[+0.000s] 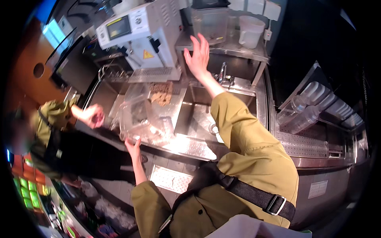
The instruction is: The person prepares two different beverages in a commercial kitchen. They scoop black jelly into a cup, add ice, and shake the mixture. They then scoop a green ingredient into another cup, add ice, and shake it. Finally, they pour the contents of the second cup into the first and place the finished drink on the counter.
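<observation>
My left hand (134,146) grips the near edge of a clear plastic container (135,116), tilted over the steel counter (166,113). My right hand (198,58) is raised with its fingers apart and nothing in it. It appears in front of a clear bin with a black lid (209,25) on a steel shelf (232,50); whether it touches the shelf or the bin I cannot tell. Below my right forearm is a steel sink (193,116) with a faucet (222,73) behind it. A brown, crumpled material (161,93) lies on the counter behind the container.
A white machine with a screen (140,35) stands at the back left. A white plastic pitcher (251,31) sits on the shelf. At left, a co-worker's hand (94,116) holds a reddish item. Clear bottles (306,119) lean in a rack at right.
</observation>
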`<state>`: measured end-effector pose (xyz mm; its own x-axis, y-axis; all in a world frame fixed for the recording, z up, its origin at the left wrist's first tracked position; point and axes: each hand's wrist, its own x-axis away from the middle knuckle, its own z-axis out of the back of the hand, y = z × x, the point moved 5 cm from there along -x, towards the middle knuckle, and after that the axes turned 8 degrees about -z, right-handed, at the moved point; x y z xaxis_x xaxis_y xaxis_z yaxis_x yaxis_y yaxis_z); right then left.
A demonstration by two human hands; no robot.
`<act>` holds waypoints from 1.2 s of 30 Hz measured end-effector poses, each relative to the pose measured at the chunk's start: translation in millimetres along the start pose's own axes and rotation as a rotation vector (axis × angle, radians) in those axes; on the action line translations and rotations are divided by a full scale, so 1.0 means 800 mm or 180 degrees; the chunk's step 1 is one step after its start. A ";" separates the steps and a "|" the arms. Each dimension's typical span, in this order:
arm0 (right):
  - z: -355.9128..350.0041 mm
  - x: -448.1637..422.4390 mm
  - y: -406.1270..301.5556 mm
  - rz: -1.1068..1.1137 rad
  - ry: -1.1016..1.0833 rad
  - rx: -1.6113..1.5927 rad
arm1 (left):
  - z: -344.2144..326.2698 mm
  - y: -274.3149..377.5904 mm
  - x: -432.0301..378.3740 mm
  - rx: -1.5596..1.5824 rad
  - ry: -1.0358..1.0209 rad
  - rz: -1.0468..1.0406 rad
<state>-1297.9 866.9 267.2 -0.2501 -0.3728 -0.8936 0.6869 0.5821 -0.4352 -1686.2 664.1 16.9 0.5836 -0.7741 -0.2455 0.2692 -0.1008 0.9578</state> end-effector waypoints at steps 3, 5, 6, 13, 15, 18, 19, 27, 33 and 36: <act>-0.027 -0.058 0.039 0.1305 -0.0767 0.1140 | -0.005 -0.013 -0.009 0.0265 -0.0261 0.0335; -0.047 -0.073 0.089 0.1732 -0.1200 0.1712 | -0.021 -0.001 0.010 0.0235 -0.0668 0.0535; -0.050 -0.080 0.102 0.1981 -0.1237 0.1524 | -0.028 0.011 0.025 0.0355 -0.0629 0.0469; -0.036 -0.040 0.062 0.1283 -0.0364 0.0606 | -0.047 0.036 0.083 0.1623 0.0985 0.0345; -0.076 0.040 -0.007 0.1600 -0.1128 -0.0579 | -0.051 0.079 0.076 0.0873 0.0689 0.0140; -0.196 0.222 -0.048 0.1442 -0.3074 -0.1151 | -0.018 0.109 0.103 0.0335 0.0942 0.0246; -0.228 0.267 -0.055 0.1388 -0.3394 -0.0773 | -0.010 0.128 0.107 0.0278 0.1002 0.0237; -0.333 0.424 -0.113 0.1409 -0.4205 0.0185 | 0.086 0.199 0.198 -0.0505 0.1853 0.0213; -0.216 0.259 -0.094 -0.1575 -0.4422 -0.2195 | 0.086 0.209 0.207 -0.0968 0.1273 0.0511; -0.153 0.158 -0.040 -0.2377 -0.3956 -0.3471 | 0.040 0.198 0.168 -0.0930 0.0599 0.0065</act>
<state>-1434.9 889.6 154.4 0.6880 -0.7146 -0.1264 -0.1526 0.0278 -0.9879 -1589.3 524.0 140.2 0.7148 -0.6426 -0.2760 0.4481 0.1178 0.8862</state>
